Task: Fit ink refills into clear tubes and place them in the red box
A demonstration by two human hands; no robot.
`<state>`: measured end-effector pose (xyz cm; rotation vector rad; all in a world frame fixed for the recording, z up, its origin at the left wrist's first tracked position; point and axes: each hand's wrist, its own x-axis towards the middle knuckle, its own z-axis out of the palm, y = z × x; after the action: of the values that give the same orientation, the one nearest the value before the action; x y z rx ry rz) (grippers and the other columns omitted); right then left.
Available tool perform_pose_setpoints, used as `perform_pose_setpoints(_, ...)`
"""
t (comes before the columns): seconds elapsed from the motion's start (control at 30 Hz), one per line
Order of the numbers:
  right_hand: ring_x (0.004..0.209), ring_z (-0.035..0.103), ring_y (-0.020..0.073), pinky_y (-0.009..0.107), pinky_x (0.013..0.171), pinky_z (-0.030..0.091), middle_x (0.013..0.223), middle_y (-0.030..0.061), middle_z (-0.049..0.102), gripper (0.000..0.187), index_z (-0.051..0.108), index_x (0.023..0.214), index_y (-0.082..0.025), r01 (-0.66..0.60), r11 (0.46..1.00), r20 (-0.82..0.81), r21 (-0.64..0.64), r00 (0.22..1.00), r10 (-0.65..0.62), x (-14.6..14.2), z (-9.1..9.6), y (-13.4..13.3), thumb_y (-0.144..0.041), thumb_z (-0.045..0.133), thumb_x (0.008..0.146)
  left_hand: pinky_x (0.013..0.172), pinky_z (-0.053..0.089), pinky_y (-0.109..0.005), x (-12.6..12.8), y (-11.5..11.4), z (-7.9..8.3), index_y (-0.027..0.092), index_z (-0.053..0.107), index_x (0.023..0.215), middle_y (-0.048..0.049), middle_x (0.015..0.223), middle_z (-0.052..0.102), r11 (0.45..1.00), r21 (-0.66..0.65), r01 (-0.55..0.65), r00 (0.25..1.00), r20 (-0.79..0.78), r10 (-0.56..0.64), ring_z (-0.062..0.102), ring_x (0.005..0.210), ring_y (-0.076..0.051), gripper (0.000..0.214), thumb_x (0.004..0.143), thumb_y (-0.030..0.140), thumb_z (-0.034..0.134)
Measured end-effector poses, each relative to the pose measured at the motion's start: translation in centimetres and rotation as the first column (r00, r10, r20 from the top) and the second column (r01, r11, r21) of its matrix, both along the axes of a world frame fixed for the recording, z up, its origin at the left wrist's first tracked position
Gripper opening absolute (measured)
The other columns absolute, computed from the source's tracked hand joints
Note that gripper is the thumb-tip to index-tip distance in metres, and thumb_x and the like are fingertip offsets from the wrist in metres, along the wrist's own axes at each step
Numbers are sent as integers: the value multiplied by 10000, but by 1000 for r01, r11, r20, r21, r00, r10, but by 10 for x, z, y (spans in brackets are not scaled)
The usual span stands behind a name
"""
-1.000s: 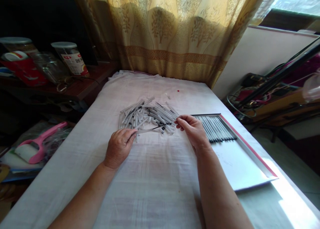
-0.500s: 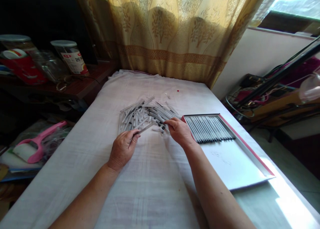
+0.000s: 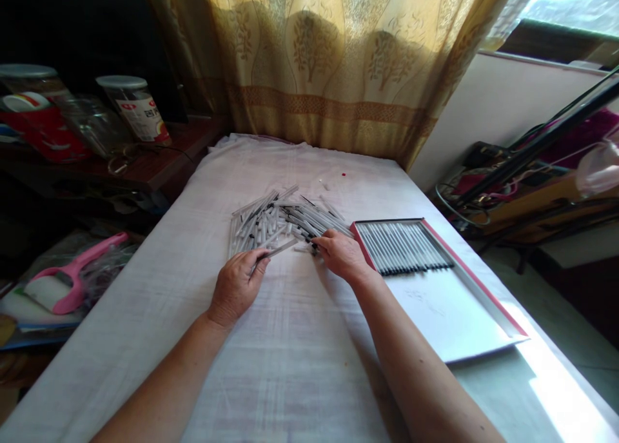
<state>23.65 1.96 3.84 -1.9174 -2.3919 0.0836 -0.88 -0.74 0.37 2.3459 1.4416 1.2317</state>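
Observation:
My left hand [image 3: 236, 282] is closed around a clear pen barrel [image 3: 283, 247], whose far end points right over the front of a loose pile of pen parts [image 3: 264, 227]. The pile mixes clear tubes, white pieces and black pieces. At the pile's right front, the thumb and finger of my right hand [image 3: 341, 255] pinch together at a small black pen part [image 3: 309, 239]; its exact shape is partly hidden. Just right of that hand lies a shallow red-edged box [image 3: 483, 288] with a row of clear, black-tipped pens [image 3: 403, 246] across its far half.
A pale checked cloth [image 3: 271, 365] covers the table. Toward the back are a small red bit [image 3: 343, 174] and a white bit. A cabinet with jars [image 3: 138, 111] and a pink-handled item [image 3: 80, 272] stand at left. A gold curtain [image 3: 314, 62] hangs behind.
My right hand has shifted slightly left at the front of the pile. The left hand keeps its hold on the pen barrel and has hardly moved.

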Motion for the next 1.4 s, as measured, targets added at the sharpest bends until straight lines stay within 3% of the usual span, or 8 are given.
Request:
perform_pose_setpoints(0.3, 867, 648, 215, 285, 710, 460, 1071, 84, 678, 255, 725, 1055, -276, -25, 999, 21, 25, 999, 25, -1, -2, 4, -287, 524, 899, 799, 543, -304, 0, -1, -1, 193, 660, 1013, -56, 932, 743, 1000, 8, 11, 1000, -19, -11, 694, 856, -195, 221, 936, 315, 492)
perform_pose_setpoints(0.43, 776, 640, 185, 282, 721, 460, 902, 56, 705, 180, 698, 952, -215, 87, 993, -286, 85, 957, -59, 0, -3, -5, -220, 581, 816, 787, 541, -308, 0, -1, -3, 188, 658, 1017, -60, 926, 741, 999, 30, 25, 999, -38, -24, 691, 848, -196, 221, 939, 318, 496)
perform_pose_setpoints(0.5, 698, 627, 166, 276, 683, 463, 770, 18, 691, 139, 674, 887, -205, 179, 982, -560, 55, 820, -118, 2, -6, -13, -210, 606, 766, 786, 539, -312, 1, -2, -2, 189, 659, 1014, -59, 922, 740, 998, 41, 45, 997, -59, -42, 688, 848, -196, 217, 940, 315, 499)
perform_pose_setpoints(0.6, 666, 618, 153, 256, 600, 461, 745, 15, 688, 137, 647, 825, -195, 229, 971, -890, -75, 423, -169, 0, -12, -30, -268, 658, 710, 783, 539, -318, 5, -6, 0, 188, 665, 1006, -59, 909, 740, 995, 44, 87, 993, -81, -83, 686, 844, -199, 215, 941, 304, 497)
perform_pose_setpoints(0.7, 699, 631, 162, 239, 533, 452, 833, 43, 721, 280, 674, 913, -198, 212, 957, -973, -198, 73, -217, -6, -17, -47, -310, 712, 660, 771, 543, -317, 10, -10, 2, 194, 671, 1008, -56, 891, 737, 992, 27, 123, 988, -93, -120, 684, 826, -197, 224, 942, 305, 488)
perform_pose_setpoints(0.77, 690, 631, 163, 234, 502, 442, 851, 53, 733, 318, 705, 927, -202, 205, 944, -966, -258, -19, -260, -11, -18, -55, -332, 739, 638, 774, 545, -317, 12, -12, 3, 193, 670, 1010, -57, 889, 737, 990, 19, 143, 985, -102, -140, 684, 826, -196, 229, 944, 308, 483)
perform_pose_setpoints(0.87, 664, 627, 158, 240, 501, 445, 800, 46, 735, 271, 740, 843, -201, 215, 932, -956, -291, -38, -290, -15, -19, -60, -356, 760, 622, 780, 546, -321, 14, -13, 2, 188, 669, 1014, -63, 897, 738, 988, 13, 156, 982, -112, -154, 685, 833, -199, 231, 945, 308, 485)
perform_pose_setpoints(1.4, 798, 684, 199, 336, 760, 544, 829, 40, 754, 201, 764, 836, -222, 183, 960, -971, -214, 69, -230, -15, -21, -60, -315, 731, 661, 809, 544, -320, 15, -13, 2, 190, 678, 1021, -66, 908, 737, 987, -42, 154, 980, -125, -158, 679, 844, -194, 248, 946, 309, 473)
